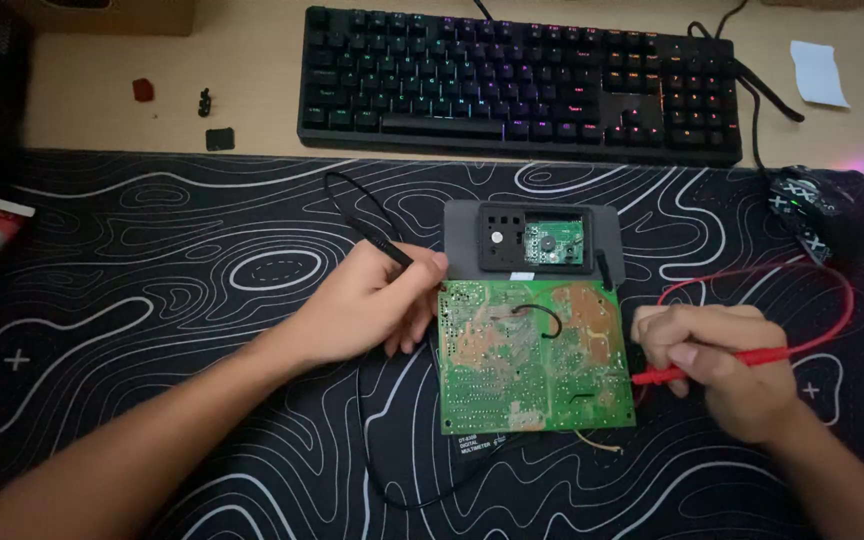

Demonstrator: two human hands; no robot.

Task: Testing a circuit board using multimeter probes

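Both hands flank the green circuit board [535, 358] – left hand [372, 300], right hand [722, 365].

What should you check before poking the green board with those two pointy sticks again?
1. Left hand grips the black probe: ok.
2. Right hand grips the red probe: ok.
3. Red probe tip at the right edge of the green circuit board: ok, though which spot it touches: cannot tell.
4. Black probe tip on the board: cannot tell, the fingers hide it.
5. Board lying flat and steady: cannot tell; it rests partly on the grey meter behind it.
6. Red wire and black wire loop free on the patterned desk mat, untangled: ok.
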